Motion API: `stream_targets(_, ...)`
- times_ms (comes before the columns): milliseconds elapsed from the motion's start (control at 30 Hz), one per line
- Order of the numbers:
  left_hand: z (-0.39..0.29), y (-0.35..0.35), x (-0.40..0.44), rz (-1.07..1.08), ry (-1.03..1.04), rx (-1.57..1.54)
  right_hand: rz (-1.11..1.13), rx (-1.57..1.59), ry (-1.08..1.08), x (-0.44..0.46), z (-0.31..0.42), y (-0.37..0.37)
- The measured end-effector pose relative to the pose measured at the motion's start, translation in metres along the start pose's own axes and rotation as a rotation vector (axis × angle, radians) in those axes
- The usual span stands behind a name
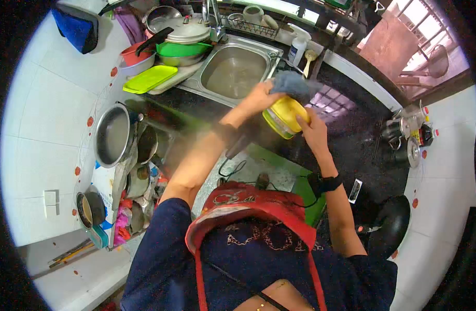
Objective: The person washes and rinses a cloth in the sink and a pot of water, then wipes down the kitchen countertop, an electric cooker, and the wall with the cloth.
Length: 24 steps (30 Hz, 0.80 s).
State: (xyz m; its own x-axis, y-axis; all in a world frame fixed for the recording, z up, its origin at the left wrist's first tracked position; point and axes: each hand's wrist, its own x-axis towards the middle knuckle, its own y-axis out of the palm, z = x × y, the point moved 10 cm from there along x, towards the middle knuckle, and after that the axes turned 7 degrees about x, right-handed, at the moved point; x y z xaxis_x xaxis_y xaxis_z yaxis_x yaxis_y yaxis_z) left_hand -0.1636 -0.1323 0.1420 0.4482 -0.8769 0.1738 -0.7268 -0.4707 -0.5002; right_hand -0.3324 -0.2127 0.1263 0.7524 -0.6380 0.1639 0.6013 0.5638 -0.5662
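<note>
The left hand [262,98] clamps its fingers on a blue-grey cloth [291,84]; the right hand's [315,130] fingers clamp a rounded yellow plastic container [291,114], probably steadying it near the glossy black bench's [360,142] front edge.

White tiles dotted with red flower motifs cover the left wall [56,140] and the right wall [445,155], with a white switch plate [51,203] on the left. A glossy black table [362,137] surrounds a steel sink [251,46], reflecting daylight from the barred window [430,28] at upper right. Below lies a speckled grey floor [273,178] with green alongside.
</note>
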Motion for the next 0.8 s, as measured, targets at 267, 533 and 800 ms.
stream_targets(267,0.060,-0.016,0.020,-0.299,-0.206,0.129,-0.036,0.015,-0.032,-0.008,0.016,0.000)
stream_targets(533,0.047,0.007,0.002,-0.125,-0.339,-0.890,-0.005,-0.044,0.010,-0.007,0.012,-0.002)
stream_targets(800,0.033,0.007,0.001,-0.149,-0.319,-0.557,-0.063,0.017,-0.015,-0.008,0.011,0.004)
